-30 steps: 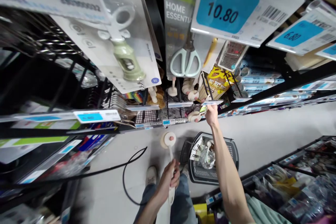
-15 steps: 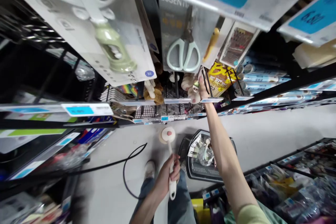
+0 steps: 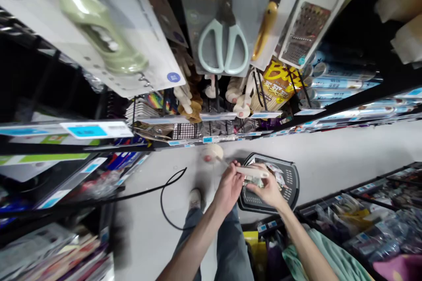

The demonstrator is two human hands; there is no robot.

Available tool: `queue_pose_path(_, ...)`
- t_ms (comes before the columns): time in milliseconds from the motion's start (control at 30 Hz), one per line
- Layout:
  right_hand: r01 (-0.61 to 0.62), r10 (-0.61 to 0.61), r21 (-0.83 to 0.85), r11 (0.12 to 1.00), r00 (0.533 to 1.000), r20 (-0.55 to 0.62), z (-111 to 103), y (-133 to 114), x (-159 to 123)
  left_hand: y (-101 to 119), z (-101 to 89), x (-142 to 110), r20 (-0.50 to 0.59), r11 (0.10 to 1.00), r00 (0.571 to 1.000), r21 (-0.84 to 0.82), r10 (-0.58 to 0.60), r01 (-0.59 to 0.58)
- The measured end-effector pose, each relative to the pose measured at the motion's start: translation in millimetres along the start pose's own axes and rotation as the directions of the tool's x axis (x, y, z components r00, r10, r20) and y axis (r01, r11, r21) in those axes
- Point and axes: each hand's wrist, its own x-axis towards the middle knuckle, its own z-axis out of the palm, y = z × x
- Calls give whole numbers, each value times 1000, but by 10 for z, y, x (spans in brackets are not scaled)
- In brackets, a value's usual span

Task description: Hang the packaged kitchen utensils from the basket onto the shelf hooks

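A white utensil [image 3: 242, 169] with a long handle, a hanging hole at its end and a round head with a pink spot is held low in front of me, its head to the left. My left hand [image 3: 230, 186] has its fingers closed round the handle near the middle. My right hand [image 3: 268, 188] grips the handle's end, thumb below and fingers above. Both hands are over a dark shopping basket [image 3: 295, 184] on the floor, which holds packaged items partly hidden by my right hand. Similar white utensils [image 3: 242, 107] hang on the shelf hooks.
Carded green-handled goods [image 3: 108, 39], blue-handled scissors [image 3: 237, 48], a yellow-handled knife [image 3: 265, 30] and a grater [image 3: 308, 30] hang close in front. A yellow packet [image 3: 275, 85] hangs below them. A black cable [image 3: 163, 193] loops over the floor at left. Stocked shelves flank the aisle.
My right hand has come down from the shelf hooks to the utensil's handle. My left hand has moved right and up with the utensil, which has turned from upright to nearly level.
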Motion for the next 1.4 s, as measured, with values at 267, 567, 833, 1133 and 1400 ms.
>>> queue_pose_path(267,-64,203,341,938,897,-391,475,-99,692,-132,360,263,95,999,995,38,-20,16)
queue_pose_path(567,76,91,408,910,923,-375,222,-114,1558,73,112,304,-76,978,986,139,-146,156)
queue_pose_path(833,124,101,457,881,894,-437,262,-269,1696,-84,-310,119,-262,975,954,125,-145,182)
queue_pose_path(1133,144,142,452,880,829,-540,292,-312,2754,72,-505,184,-215,962,972,229,-96,145)
queue_pose_path(1400,148,-16,127,981,710,-704,195,448,2014,105,-745,222,-281,903,959,401,-38,153)
